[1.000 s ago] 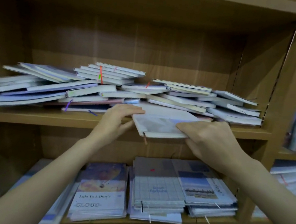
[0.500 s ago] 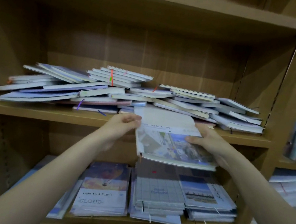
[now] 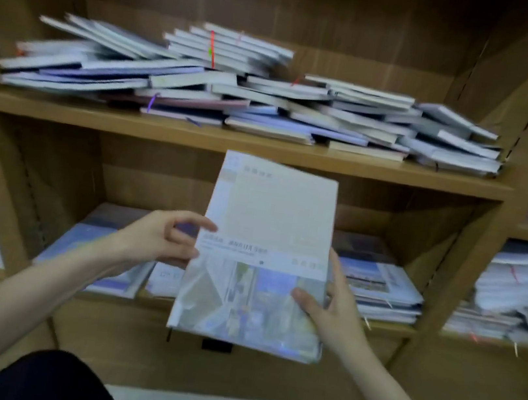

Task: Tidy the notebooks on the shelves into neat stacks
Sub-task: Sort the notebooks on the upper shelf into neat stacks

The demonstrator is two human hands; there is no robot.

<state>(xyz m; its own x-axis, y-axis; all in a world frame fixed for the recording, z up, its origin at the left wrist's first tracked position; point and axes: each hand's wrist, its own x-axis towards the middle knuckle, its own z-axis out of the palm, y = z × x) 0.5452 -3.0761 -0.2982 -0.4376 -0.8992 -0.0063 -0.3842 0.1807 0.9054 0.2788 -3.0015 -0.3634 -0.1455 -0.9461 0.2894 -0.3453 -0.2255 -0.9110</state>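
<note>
I hold a pale notebook [image 3: 264, 254] with a picture on its lower half, tilted in front of the lower shelf. My right hand [image 3: 332, 307] grips its right edge, thumb on the cover. My left hand [image 3: 160, 241] is at its left edge, fingers curled, thumb and forefinger at the spine; whether they pinch it is unclear. A messy heap of notebooks [image 3: 237, 93] sprawls across the upper shelf board [image 3: 196, 136].
Stacks of notebooks [image 3: 380, 285] lie on the lower shelf behind the held one, with more at the left [image 3: 103, 254]. The neighbouring bay at the right holds further piles [image 3: 515, 299]. My dark-clad knees show at the bottom edge.
The notebook has come off the upper shelf and moved down and toward me, now upright in front of the lower shelf. Both hands came down with it.
</note>
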